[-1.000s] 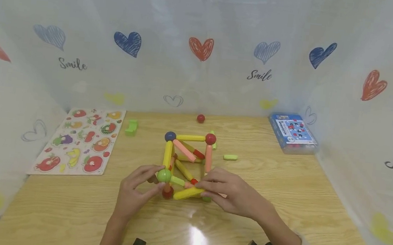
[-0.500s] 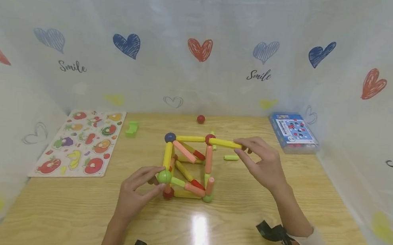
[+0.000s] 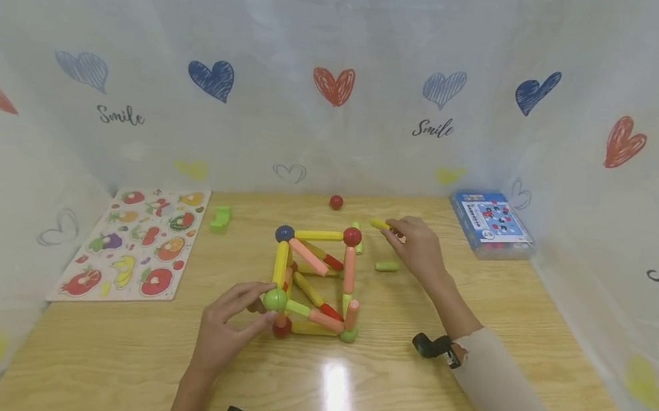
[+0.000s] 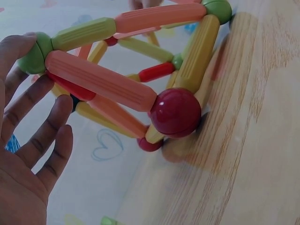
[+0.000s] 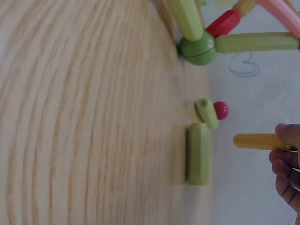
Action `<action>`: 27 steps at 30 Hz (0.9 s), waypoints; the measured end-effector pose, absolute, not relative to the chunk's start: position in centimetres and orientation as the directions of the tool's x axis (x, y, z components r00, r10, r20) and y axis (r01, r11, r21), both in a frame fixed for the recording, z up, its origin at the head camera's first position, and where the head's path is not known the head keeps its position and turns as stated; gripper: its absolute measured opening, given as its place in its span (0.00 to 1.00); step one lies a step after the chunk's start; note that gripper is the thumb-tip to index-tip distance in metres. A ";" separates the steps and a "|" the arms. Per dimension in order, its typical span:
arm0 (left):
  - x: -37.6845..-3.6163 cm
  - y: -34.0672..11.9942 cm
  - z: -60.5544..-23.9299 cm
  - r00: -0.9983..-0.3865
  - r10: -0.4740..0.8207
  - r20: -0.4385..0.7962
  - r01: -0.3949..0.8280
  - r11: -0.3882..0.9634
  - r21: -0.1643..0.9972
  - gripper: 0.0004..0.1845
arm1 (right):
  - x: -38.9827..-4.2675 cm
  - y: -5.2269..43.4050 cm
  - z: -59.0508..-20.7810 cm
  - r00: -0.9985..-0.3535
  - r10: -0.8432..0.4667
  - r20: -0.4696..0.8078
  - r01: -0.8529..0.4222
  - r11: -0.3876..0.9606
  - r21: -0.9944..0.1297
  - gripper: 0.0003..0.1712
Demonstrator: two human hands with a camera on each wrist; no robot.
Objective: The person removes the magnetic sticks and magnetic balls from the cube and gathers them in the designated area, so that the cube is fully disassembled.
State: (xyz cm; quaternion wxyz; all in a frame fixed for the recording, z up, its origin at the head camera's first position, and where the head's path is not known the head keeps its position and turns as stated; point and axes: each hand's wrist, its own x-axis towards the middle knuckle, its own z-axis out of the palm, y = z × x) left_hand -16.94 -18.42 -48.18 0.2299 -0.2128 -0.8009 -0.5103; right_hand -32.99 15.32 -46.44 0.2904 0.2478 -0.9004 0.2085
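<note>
A box-shaped frame of coloured rods and balls stands mid-table. My left hand (image 3: 229, 321) holds the green ball (image 3: 275, 299) at its front left top corner, thumb and fingertips on either side. In the left wrist view, a salmon rod (image 4: 101, 80) runs from that ball (image 4: 36, 54) to a red ball (image 4: 176, 112) at the table. A blue ball (image 3: 285, 234) and a red ball (image 3: 352, 237) top the back corners. Behind and right of the frame, my right hand (image 3: 419, 247) pinches a yellow rod (image 5: 255, 141) by one end, its other end free.
Two loose light-green rods lie right of the frame, one (image 3: 386, 266) nearer me. A red ball (image 3: 336, 202) and a green block (image 3: 221, 218) sit farther back. At left lies a fruit picture board (image 3: 145, 266); at back right, a blue box (image 3: 493, 223). A white curtain (image 3: 265, 132) encloses the table.
My right hand has carried the yellow rod from the frame's front right, past the red top ball, to behind and right of the frame. My left hand stays on the green ball.
</note>
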 end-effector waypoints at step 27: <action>-16.4 -17.9 -46.2 -0.785 0.120 0.608 0.602 0.379 0.703 0.24 | -34.8 12.2 -49.7 -0.905 -0.392 0.162 -0.424 0.847 -0.321 0.13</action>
